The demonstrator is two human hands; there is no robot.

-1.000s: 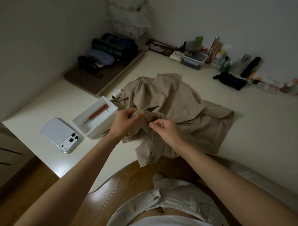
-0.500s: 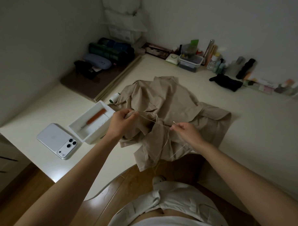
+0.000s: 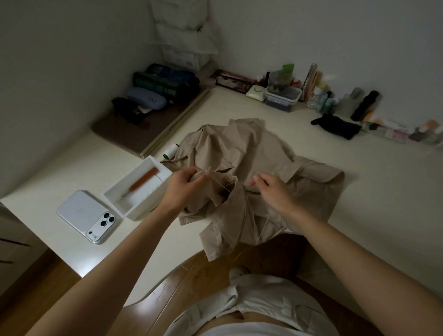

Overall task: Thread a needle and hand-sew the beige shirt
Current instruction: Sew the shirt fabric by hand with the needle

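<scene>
The beige shirt [image 3: 243,156] lies crumpled on the cream table [image 3: 380,198], one flap hanging over the front edge. My left hand [image 3: 184,186] grips a bunched fold of the shirt at its left side. A pale thread [image 3: 222,184] runs from that fold to the right and hangs down past the table edge. My right hand [image 3: 272,191] hovers over the middle of the shirt, fingertips pinched together and pointing left. The needle it holds is hidden between the fingers.
A white box [image 3: 165,172] holding an orange-handled tool [image 3: 143,181] stands just left of my left hand. A white phone [image 3: 85,214] lies beside it. A thread spool [image 3: 171,150] sits behind the box. Bottles and a black pouch [image 3: 337,125] line the back wall.
My right hand drew the needle and thread out to the right, then moved back left toward the fold. My left hand kept its grip on the shirt.
</scene>
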